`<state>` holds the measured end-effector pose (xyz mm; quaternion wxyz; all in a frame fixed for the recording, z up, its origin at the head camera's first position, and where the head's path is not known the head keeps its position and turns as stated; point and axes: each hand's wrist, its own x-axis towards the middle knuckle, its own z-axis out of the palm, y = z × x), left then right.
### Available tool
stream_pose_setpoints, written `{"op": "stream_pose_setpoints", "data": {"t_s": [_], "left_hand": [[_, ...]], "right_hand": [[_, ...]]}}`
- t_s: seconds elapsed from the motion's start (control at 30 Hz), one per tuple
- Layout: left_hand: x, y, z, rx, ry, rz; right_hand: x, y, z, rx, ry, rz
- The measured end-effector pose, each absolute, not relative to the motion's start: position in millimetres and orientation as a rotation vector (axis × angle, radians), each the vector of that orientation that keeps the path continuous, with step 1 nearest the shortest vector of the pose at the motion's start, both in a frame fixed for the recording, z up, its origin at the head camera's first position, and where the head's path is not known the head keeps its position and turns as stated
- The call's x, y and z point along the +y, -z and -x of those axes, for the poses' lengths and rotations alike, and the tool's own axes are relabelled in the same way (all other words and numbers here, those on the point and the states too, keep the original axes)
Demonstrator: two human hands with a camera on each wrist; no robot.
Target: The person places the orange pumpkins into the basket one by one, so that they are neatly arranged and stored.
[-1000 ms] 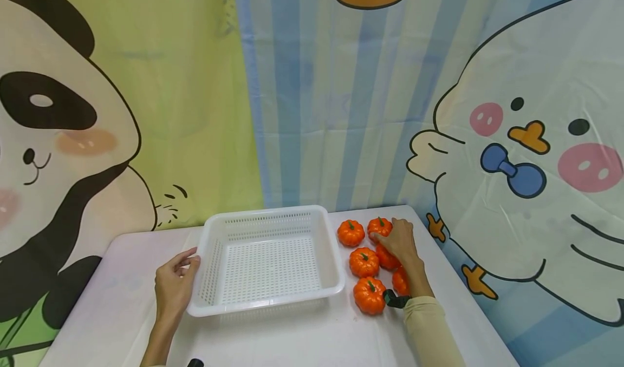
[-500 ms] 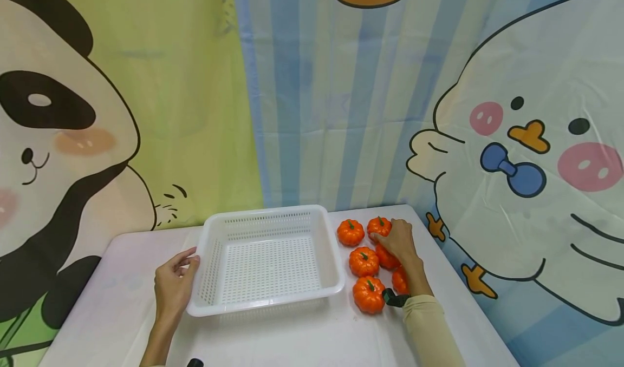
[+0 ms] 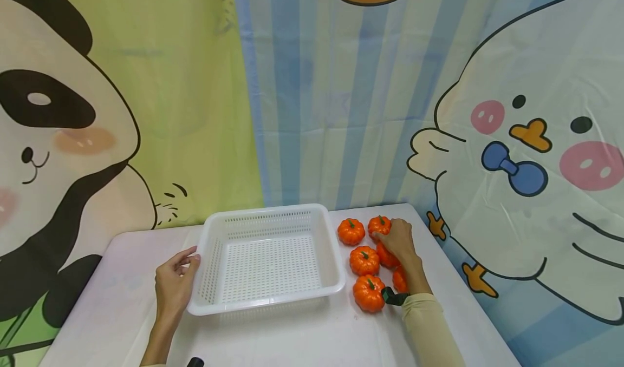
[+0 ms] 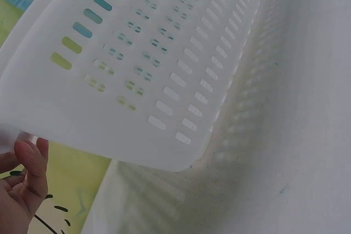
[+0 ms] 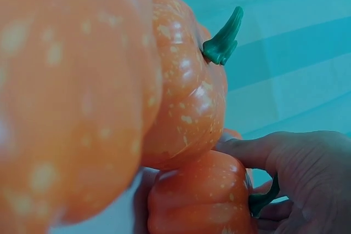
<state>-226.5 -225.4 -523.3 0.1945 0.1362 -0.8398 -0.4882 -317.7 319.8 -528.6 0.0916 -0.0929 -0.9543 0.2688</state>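
The right hand [image 3: 398,242] over there is curled round the far-right pumpkin [image 3: 378,224], its fingertips partly hidden. Another pumpkin [image 3: 387,255] sits just nearer, beneath that hand, with four more orange pumpkins [image 3: 364,260] close by on the white tabletop [image 3: 292,340]. Left of them is a white perforated basket [image 3: 265,302], the left hand [image 3: 174,283] pinching its left rim. Cartoon-printed cloth [image 3: 312,112] hangs behind.
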Motion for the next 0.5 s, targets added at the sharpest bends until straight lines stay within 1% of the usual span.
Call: {"op": "stream_pose_setpoints", "data": {"t_s": [0.5], "left_hand": [[-225.8,522.9,226.6,-2.355,1.370,-0.380]], "right_hand": [[317.3,525.0,317.6,-2.806,-0.814,0.313]]}}
